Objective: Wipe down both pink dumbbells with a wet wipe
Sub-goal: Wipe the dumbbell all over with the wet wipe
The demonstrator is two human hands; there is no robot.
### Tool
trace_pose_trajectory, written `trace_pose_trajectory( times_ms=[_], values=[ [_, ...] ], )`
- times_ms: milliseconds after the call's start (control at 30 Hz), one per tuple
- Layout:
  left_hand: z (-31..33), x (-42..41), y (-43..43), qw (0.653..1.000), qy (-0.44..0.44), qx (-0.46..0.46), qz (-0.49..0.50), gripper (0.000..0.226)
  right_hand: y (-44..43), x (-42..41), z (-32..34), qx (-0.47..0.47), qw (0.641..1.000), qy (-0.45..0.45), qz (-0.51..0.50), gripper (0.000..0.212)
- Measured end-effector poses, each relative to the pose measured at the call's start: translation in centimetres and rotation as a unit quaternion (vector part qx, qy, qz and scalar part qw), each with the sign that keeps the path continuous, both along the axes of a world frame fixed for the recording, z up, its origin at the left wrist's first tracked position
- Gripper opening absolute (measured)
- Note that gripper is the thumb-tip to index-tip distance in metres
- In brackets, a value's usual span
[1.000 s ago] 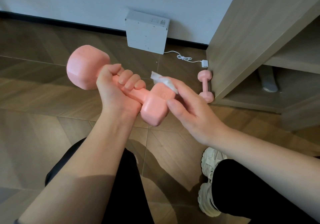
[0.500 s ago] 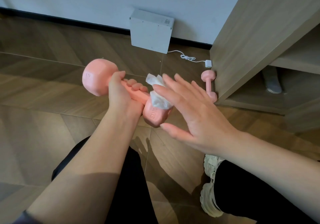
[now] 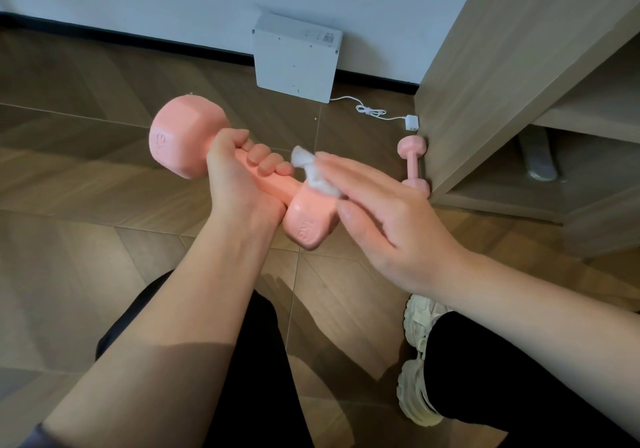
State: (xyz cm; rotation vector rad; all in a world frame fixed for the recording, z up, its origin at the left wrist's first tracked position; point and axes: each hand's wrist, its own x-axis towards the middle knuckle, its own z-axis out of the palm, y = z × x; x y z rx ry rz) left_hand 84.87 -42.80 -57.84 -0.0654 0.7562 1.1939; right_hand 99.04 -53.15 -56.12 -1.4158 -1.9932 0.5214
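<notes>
The job looks partly done at best: one of the two dumbbells is under the wipe and the other is untouched on the floor.

The left hand [image 3: 239, 177] grips the held dumbbell [image 3: 278, 189] by its handle, fingers curled fully round the bar and thumb closed over the top. It holds the dumbbell in the air above the person's knees. The bar slants, with its far head towards ten o'clock and its near head towards four o'clock.

The right hand [image 3: 391, 219] lies almost flat, fingers straight and close together. It presses the bunched wet wipe [image 3: 313, 174] onto the upper shoulder of the near head, just where the handle joins it. The wipe is pinned under the fingertips rather than pinched, and part of it puffs out free towards the left hand's knuckles.

How much of this dumbbell has been covered cannot be read from its surface, since no wet sheen or streak shows. The far head and the stretch of handle under the left hand's grip are away from the wipe now. That stretch of handle will likely need a change of grip before the wipe can reach it.

The second dumbbell [image 3: 412, 165] lies on the floor [image 3: 86, 188] at about two o'clock from the wiping hand, right against the foot of the wooden cabinet [image 3: 502, 84]. No hand is near it, so its whole wipe-down appears to be left. A white box [image 3: 296, 56] leans on the wall at twelve o'clock, and a cable [image 3: 374, 112] trails from it towards the cabinet.
</notes>
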Motion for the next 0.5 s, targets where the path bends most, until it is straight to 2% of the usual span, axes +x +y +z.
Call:
trace_pose_trajectory(
  times_ms=[67, 133, 233, 300, 433, 500],
  values=[
    [0.01, -0.03, -0.03, 1.000, -0.011, 0.003, 0.003, 0.030, -0.42, -0.09, -0.15, 0.044, 0.997, -0.037, 0.044, 0.038],
    [0.10, 0.02, -0.17, 1.000, -0.012, 0.006, 0.005, 0.030, -0.28, -0.01, -0.39, 0.046, 0.997, -0.042, 0.035, 0.037],
    [0.39, 0.16, -0.38, 1.000, 0.014, 0.024, -0.010, 0.028, 0.42, 0.24, -0.26, -0.046, 0.995, 0.071, -0.046, 0.033],
    [0.62, 0.21, -0.39, 0.999, 0.021, 0.038, -0.020, 0.029, 0.46, 0.45, -0.31, -0.081, 0.988, 0.115, -0.056, 0.034],
    [0.83, 0.12, -0.44, 0.999, -0.018, 0.037, -0.010, 0.031, -0.35, 0.53, -0.61, -0.008, 0.999, 0.046, 0.001, 0.038],
    [0.90, 0.11, -0.66, 0.999, -0.009, 0.042, -0.014, 0.033, 0.01, 0.74, -0.82, -0.033, 0.996, 0.077, -0.021, 0.035]
  ],
)
